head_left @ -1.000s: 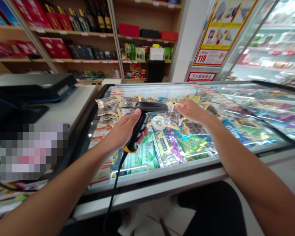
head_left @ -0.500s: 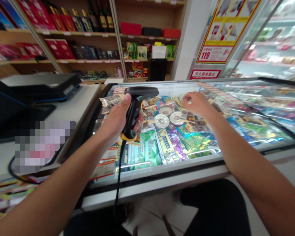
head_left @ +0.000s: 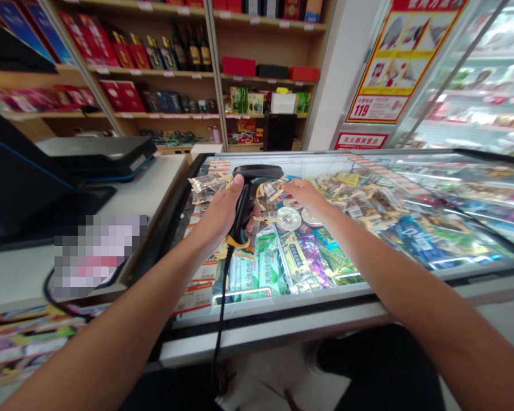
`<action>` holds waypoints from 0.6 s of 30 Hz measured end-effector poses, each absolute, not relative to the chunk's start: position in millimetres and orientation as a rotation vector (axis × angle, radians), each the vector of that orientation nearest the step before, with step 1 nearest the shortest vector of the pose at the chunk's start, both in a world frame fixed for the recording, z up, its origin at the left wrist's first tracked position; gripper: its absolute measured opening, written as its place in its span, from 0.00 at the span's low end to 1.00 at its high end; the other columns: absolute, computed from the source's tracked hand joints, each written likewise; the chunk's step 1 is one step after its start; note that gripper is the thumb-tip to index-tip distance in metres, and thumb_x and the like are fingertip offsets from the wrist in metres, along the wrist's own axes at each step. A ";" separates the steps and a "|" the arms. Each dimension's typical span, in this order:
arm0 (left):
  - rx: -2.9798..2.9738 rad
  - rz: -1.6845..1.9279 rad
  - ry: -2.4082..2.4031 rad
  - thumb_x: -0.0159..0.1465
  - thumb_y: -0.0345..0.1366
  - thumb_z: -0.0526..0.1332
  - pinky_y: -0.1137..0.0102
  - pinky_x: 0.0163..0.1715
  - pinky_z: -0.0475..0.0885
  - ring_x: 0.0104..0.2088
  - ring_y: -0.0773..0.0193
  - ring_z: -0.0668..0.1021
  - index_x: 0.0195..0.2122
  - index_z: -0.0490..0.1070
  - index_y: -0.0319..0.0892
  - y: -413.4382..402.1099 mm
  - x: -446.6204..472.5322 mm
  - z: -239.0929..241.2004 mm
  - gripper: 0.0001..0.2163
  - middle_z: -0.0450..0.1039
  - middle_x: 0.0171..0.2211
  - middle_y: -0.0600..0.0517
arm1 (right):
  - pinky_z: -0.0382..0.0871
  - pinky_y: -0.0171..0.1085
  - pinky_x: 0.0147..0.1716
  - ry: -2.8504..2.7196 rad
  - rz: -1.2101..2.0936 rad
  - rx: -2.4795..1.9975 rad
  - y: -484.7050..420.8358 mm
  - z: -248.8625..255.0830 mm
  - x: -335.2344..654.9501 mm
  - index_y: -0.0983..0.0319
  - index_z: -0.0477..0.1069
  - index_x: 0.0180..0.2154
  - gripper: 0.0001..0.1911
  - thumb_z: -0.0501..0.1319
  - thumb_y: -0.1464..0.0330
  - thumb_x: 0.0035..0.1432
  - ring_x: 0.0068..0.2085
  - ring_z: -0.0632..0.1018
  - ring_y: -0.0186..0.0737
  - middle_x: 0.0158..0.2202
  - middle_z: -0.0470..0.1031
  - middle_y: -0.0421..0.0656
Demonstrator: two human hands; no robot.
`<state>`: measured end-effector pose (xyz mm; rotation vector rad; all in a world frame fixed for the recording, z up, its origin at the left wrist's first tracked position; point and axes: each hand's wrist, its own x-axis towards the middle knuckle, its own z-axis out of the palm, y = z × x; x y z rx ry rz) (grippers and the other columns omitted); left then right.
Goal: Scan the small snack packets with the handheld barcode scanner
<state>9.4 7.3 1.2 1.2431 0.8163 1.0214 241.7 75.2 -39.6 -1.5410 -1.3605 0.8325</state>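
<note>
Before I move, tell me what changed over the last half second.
The right hand has moved left, to a small packet near the scanner; whether it grips the packet is unclear. The left hand still holds the scanner upright by its handle.

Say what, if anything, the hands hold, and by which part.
Left hand: a scanner, by its handle. Right hand: at the edge of a small packet; can't tell whether it's gripped.

Smooth plastic scanner point(head_left: 243, 206), glossy glass top point(head_left: 302, 164), shiny packets point(head_left: 209, 184) of probably plastic film
</note>
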 end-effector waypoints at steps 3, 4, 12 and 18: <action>1.169 1.049 0.789 0.69 0.61 0.53 0.75 0.10 0.60 0.13 0.69 0.70 0.34 0.72 0.41 4.1 12.8 3.1 0.26 0.74 0.20 0.50 | 0.75 0.35 0.30 -1.207 0.781 -1.451 67.9 -34.6 251.7 0.58 0.65 0.32 0.08 0.63 0.65 0.58 0.34 0.80 0.40 0.32 0.76 0.41; 1.122 1.057 0.785 0.70 0.61 0.52 0.75 0.10 0.60 0.13 0.68 0.70 0.34 0.72 0.41 2.7 14.3 3.0 0.27 0.74 0.20 0.50 | 0.77 0.37 0.30 -1.214 0.735 -1.416 66.0 -32.6 255.5 0.57 0.63 0.32 0.08 0.63 0.66 0.57 0.33 0.80 0.41 0.31 0.75 0.40; 0.715 1.077 0.698 0.75 0.56 0.43 0.75 0.14 0.66 0.13 0.70 0.69 0.37 0.70 0.39 -3.6 24.1 -7.4 0.27 0.71 0.21 0.52 | 0.80 0.43 0.32 -1.341 0.470 -1.347 54.5 -19.8 261.9 0.56 0.60 0.31 0.07 0.60 0.66 0.55 0.38 0.80 0.48 0.33 0.73 0.43; 0.626 1.081 0.688 0.75 0.56 0.41 0.76 0.13 0.64 0.13 0.71 0.68 0.37 0.69 0.39 -3.6 23.7 -6.6 0.27 0.70 0.22 0.53 | 0.78 0.40 0.30 -1.438 0.397 -1.355 53.0 -25.0 256.2 0.56 0.59 0.30 0.08 0.60 0.65 0.53 0.33 0.77 0.44 0.29 0.69 0.40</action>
